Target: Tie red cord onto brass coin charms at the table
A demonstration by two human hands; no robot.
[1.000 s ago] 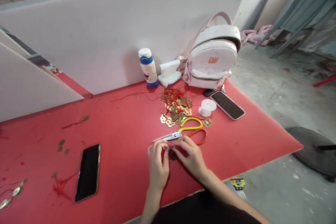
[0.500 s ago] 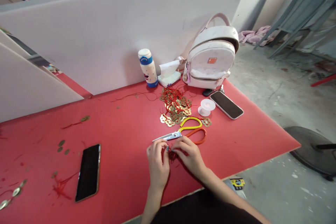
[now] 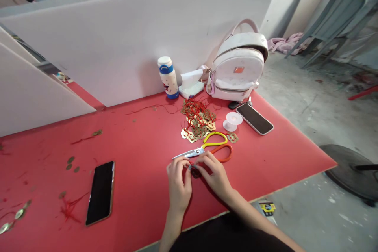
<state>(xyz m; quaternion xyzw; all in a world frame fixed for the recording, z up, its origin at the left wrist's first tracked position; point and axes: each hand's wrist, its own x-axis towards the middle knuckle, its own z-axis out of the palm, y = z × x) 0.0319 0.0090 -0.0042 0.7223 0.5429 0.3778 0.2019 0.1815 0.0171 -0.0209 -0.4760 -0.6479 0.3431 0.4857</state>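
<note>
My left hand [image 3: 179, 175] and my right hand [image 3: 215, 172] meet near the table's front edge, fingertips pinched close together. Between them are a red cord [image 3: 191, 163] and a dark round coin piece [image 3: 195, 172], partly covered by the fingers. Just beyond my fingers lie scissors [image 3: 198, 151] with one yellow and one orange handle, blades pointing left. Behind the scissors is a pile of brass coin ornaments [image 3: 199, 126] tied with red cord. One more coin ornament [image 3: 232, 138] lies by the yellow handle.
A clear spool [image 3: 232, 121], a phone [image 3: 254, 119], a white backpack [image 3: 238, 69], a tissue pack [image 3: 191, 88] and a bottle [image 3: 168, 78] stand behind. On the left lie a dark phone [image 3: 100, 193], loose coins [image 3: 69, 163] and red cord scraps [image 3: 69, 208]. A white partition [image 3: 124, 47] borders the red table.
My fingertips have shifted slightly; the bunched red cord between them now shows as a dark round coin piece hanging below the fingers. The whole view has moved a little.
</note>
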